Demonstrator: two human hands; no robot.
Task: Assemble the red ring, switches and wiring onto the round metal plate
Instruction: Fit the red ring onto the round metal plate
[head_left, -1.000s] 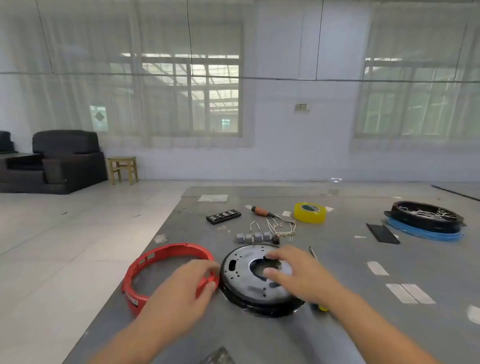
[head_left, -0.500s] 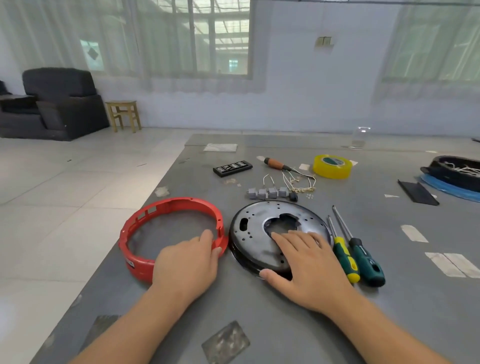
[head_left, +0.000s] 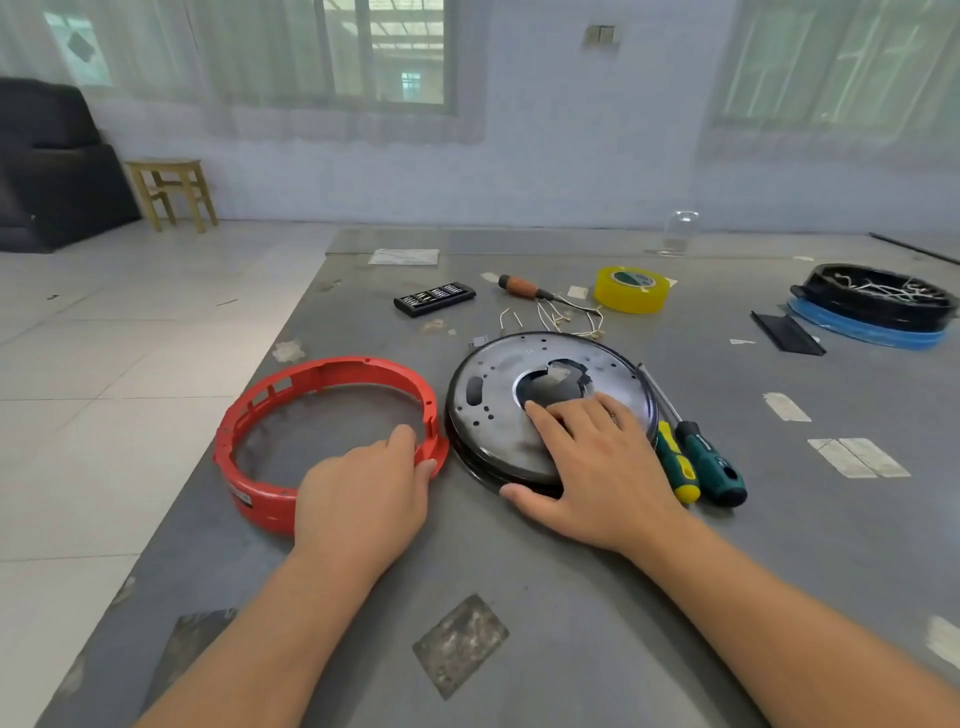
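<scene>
Red plastic is filling the left hand (head_left: 363, 488): its fingers are curling over the near rim of the red ring (head_left: 322, 415), thumb outside, gripping it. Just to the right, the right hand (head_left: 587, 462) is lying flat with straight fingers, pressing on the round metal plate (head_left: 498, 395), thumb at its near edge. The wiring (head_left: 566, 314) is lying beyond the right hand's fingertips, the switches mostly hidden behind the plate. Two screwdrivers (head_left: 696, 457) are sitting just right of that hand. The step looks like bringing ring to plate: keeping the plate pinned and level, lifting the ring evenly, and lining up its tabs with the plate's holes before seating it.
</scene>
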